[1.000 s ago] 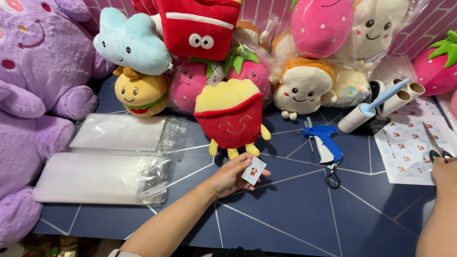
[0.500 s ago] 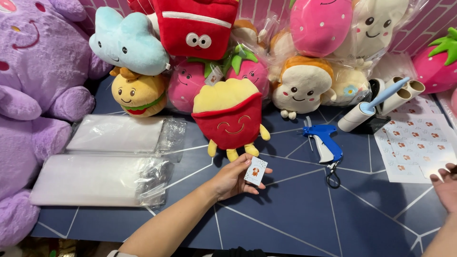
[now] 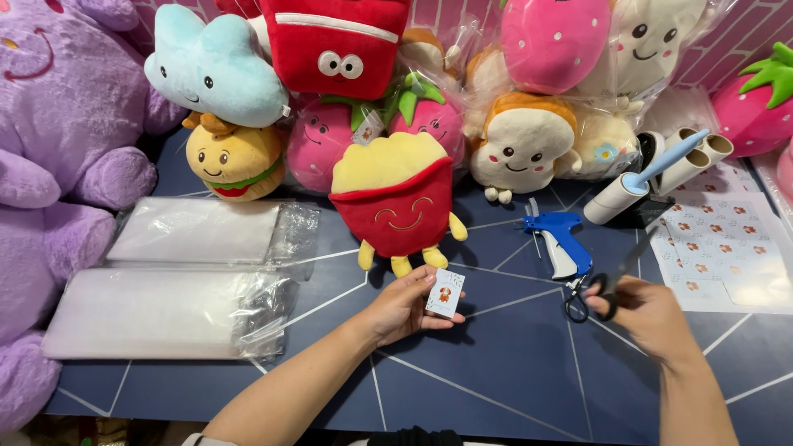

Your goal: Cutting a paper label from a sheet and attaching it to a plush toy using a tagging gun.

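My left hand point(image 3: 402, 307) pinches a small white paper tag point(image 3: 445, 293) just below the yellow feet of a red and yellow fries plush toy point(image 3: 395, 201), which lies face up on the dark blue table point(image 3: 496, 380). My right hand point(image 3: 652, 312) rests on the handles of black scissors point(image 3: 582, 304), fingers curled into the loops. The scissors lie just below a blue tagging gun point(image 3: 562, 241).
Two stacks of clear plastic bags point(image 3: 173, 277) lie at the left. A big purple plush point(image 3: 58, 165) fills the left edge. Several plush toys point(image 3: 520, 140) line the back. A lint roller point(image 3: 640, 182) and a sticker sheet point(image 3: 719, 248) sit at the right.
My right hand has come in from the right edge to the scissors by the tagging gun. My left hand still holds the tag in the same place.
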